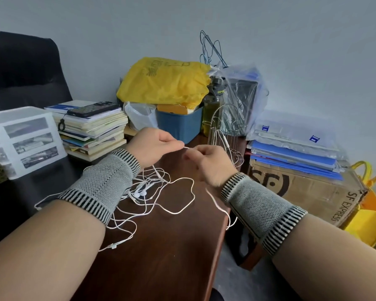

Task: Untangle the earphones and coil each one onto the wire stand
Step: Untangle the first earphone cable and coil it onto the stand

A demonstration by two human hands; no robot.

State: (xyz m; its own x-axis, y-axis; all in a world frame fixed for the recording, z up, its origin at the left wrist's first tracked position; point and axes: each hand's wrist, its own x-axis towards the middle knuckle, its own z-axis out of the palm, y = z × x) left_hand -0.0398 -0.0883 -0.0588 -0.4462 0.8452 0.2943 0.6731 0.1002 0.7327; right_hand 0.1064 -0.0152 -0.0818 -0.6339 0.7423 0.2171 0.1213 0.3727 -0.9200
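Hands pinch one cord above the tangle

Earphones (149, 190) lie tangled on the dark desk (172, 246), loops trailing past its left edge. Left hand (154, 146) and right hand (208, 164) each pinch the same white strand. Wire stand (225, 131) sits just beyond, near the desk's far right edge, boxed in by clutter.

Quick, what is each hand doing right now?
Left hand: pinches a white earphone cable at its fingertips.
Right hand: blurred, fingers curled at the same cable; it seems to hold it.
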